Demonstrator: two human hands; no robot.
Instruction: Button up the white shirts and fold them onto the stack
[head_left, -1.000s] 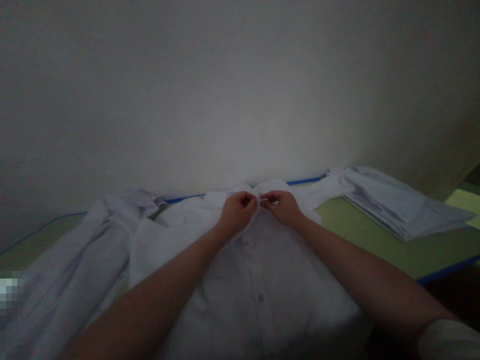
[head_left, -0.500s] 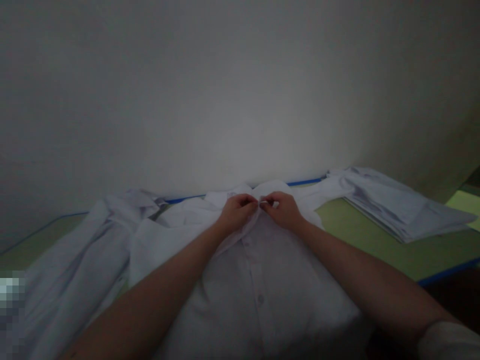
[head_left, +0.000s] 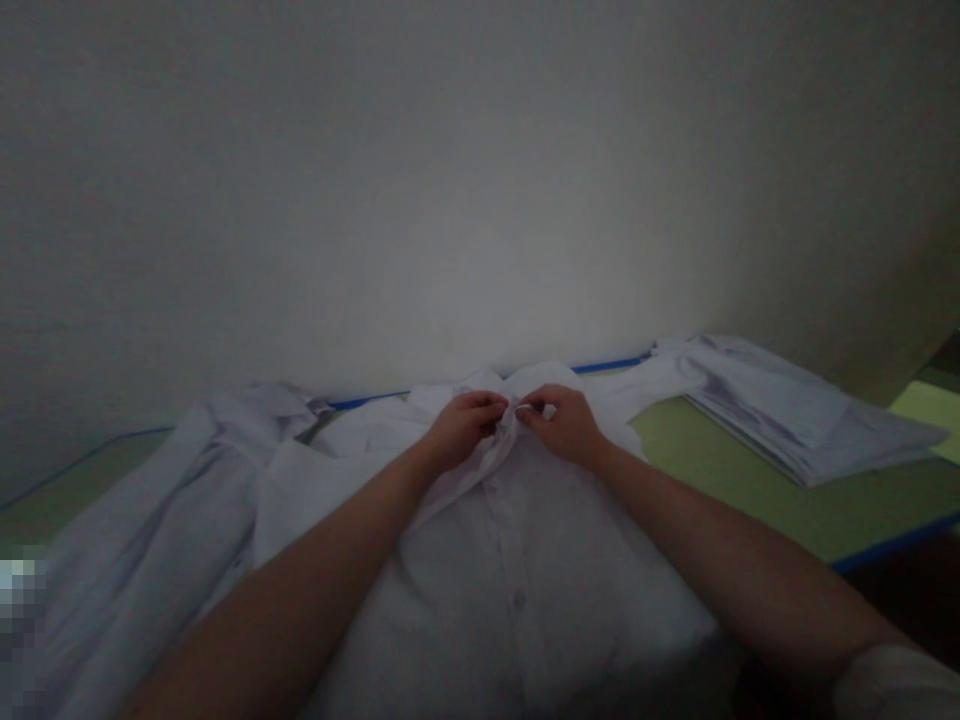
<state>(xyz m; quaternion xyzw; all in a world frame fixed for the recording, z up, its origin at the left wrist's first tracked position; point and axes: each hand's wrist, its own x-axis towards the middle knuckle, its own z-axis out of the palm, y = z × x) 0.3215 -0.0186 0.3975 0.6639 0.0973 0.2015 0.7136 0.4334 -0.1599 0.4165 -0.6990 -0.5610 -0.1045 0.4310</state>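
On the white shirt (head_left: 577,560), left hand (head_left: 459,434) and right hand (head_left: 564,424), both pinching cloth, sit slightly farther apart than before.

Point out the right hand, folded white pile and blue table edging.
Right hand (head_left: 560,426): head view, back of hand.
Folded white pile (head_left: 795,405): head view, top layer.
Blue table edging (head_left: 892,545): head view, right front stretch.

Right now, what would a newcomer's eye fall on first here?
First, the bare left hand and bare right hand, fingertips close together near the centre, pinching the white button-front shirt. Next, the flat stack of folded white cloth at right on the green, blue-edged tabletop, and the rumpled white fabric at left.
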